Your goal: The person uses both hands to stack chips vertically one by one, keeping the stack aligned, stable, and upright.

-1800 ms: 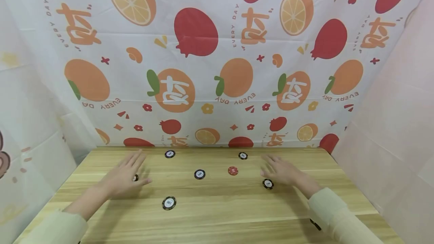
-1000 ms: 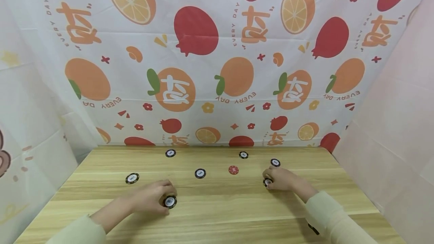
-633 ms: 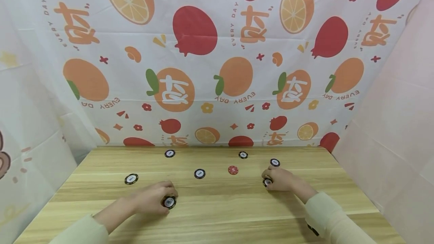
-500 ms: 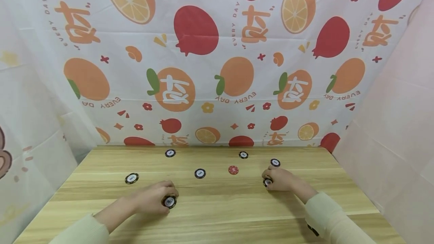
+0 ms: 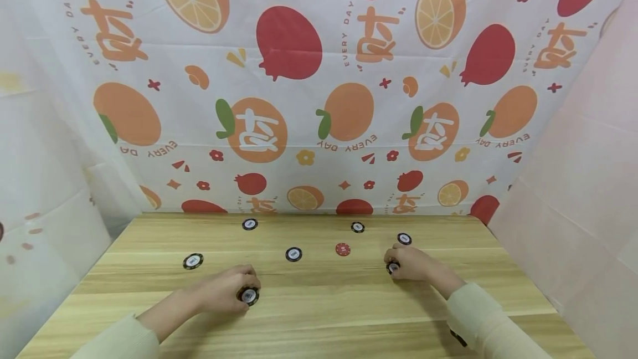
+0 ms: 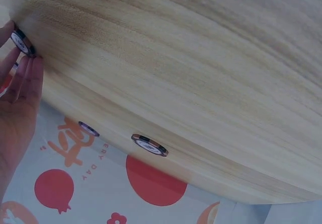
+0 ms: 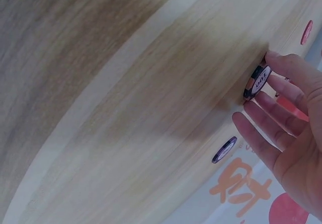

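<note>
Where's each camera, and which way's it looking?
Head: on the head, looking forward and down at the table; left hand, right hand and sleeves show.
Left wrist: there, facing the left hand's chip; that hand shows.
Right wrist: there, facing the right hand's chip; that hand shows.
Head and right wrist share the red chip.

Head view: yours, high, farthest off, facing forward and down across table (image 5: 319, 320) to cloth (image 5: 309, 87). Wrist views: close, tilted, at your left hand (image 6: 17, 118) and right hand (image 7: 301, 148). Shared: table, cloth.

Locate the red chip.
In the head view, the red chip lies slightly right of center on the table, a black chip behind and right of it.
</note>
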`<state>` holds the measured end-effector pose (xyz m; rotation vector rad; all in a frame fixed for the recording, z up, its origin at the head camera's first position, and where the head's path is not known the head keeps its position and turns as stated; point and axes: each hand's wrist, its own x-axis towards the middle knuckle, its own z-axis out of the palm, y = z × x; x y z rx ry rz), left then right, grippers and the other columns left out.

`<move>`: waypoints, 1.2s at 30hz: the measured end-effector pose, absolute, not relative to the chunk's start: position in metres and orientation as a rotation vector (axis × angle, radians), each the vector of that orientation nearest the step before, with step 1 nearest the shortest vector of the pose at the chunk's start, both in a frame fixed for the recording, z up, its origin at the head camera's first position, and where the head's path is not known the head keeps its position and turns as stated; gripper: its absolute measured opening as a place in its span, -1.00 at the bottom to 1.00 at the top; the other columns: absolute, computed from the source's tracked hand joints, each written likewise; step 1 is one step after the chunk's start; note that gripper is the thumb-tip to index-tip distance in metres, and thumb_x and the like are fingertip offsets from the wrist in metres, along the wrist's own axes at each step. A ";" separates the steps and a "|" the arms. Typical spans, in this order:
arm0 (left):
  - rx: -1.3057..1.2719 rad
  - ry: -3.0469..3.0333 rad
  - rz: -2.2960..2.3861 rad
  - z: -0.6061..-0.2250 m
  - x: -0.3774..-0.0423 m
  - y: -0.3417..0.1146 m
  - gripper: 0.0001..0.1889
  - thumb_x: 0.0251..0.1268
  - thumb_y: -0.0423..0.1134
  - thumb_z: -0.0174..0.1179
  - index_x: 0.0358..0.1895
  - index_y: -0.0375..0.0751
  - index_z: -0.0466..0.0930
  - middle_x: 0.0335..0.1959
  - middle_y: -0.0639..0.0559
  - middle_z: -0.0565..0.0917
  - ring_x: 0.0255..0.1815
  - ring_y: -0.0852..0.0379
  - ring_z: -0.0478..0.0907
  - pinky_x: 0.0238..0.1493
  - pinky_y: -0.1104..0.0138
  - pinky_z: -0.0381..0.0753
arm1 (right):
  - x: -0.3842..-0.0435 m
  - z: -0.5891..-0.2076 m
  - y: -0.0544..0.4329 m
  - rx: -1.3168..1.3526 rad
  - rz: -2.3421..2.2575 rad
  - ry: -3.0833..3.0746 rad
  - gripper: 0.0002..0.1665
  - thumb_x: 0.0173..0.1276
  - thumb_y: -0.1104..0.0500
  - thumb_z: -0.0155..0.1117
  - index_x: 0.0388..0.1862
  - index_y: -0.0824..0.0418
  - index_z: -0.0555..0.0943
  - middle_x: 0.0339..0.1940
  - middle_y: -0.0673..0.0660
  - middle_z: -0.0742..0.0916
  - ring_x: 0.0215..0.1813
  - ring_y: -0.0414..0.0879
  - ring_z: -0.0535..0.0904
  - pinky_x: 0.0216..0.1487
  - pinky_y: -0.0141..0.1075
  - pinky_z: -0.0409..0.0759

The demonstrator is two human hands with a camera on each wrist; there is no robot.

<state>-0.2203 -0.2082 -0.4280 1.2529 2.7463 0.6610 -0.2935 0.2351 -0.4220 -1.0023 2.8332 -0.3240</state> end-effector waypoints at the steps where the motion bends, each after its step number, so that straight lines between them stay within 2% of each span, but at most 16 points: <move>1: 1.253 2.745 0.665 -0.428 -0.220 -0.208 -0.69 -0.18 -0.41 0.31 -0.23 -0.18 0.58 -0.27 0.15 0.43 -0.28 0.25 0.41 -0.29 0.39 0.48 | -0.294 -0.423 0.235 -1.005 -0.324 2.835 -0.69 0.04 0.28 0.35 -0.18 0.25 0.58 -0.27 0.07 0.52 -0.32 -0.09 0.48 -0.29 -0.21 0.48; 8: 1.277 2.769 0.674 -0.429 -0.219 -0.206 -0.71 -0.22 -0.42 0.29 -0.28 -0.17 0.58 -0.30 0.16 0.43 -0.29 0.25 0.42 -0.30 0.39 0.48 | -0.294 -0.425 0.236 -1.010 -0.323 2.846 -0.72 0.01 0.29 0.32 -0.22 0.23 0.58 -0.32 0.03 0.51 -0.38 -0.17 0.43 -0.33 -0.26 0.46; 18: 1.195 2.804 0.659 -0.429 -0.219 -0.203 -0.71 -0.25 -0.37 0.27 -0.30 -0.18 0.57 -0.36 0.13 0.40 -0.37 0.26 0.40 -0.39 0.42 0.47 | -0.295 -0.425 0.236 -1.076 -0.316 2.852 -0.70 -0.12 0.32 0.26 -0.30 0.21 0.52 -0.36 0.03 0.46 -0.42 -0.19 0.37 -0.39 -0.30 0.42; 30: 1.236 2.881 0.668 -0.431 -0.220 -0.204 -0.71 -0.28 -0.40 0.26 -0.32 -0.20 0.53 -0.36 0.10 0.43 -0.31 0.17 0.41 -0.35 0.36 0.50 | -0.296 -0.428 0.237 -1.044 -0.331 2.863 -0.65 -0.15 0.29 0.28 -0.28 0.19 0.51 -0.34 0.03 0.45 -0.39 -0.18 0.40 -0.37 -0.29 0.46; 36: 1.253 2.857 0.712 -0.428 -0.223 -0.204 -0.71 -0.25 -0.44 0.24 -0.30 -0.18 0.54 -0.36 0.11 0.44 -0.34 0.19 0.44 -0.37 0.38 0.50 | -0.298 -0.427 0.237 -1.045 -0.346 2.879 -0.66 -0.14 0.29 0.27 -0.27 0.20 0.52 -0.34 0.03 0.47 -0.40 -0.17 0.39 -0.37 -0.27 0.44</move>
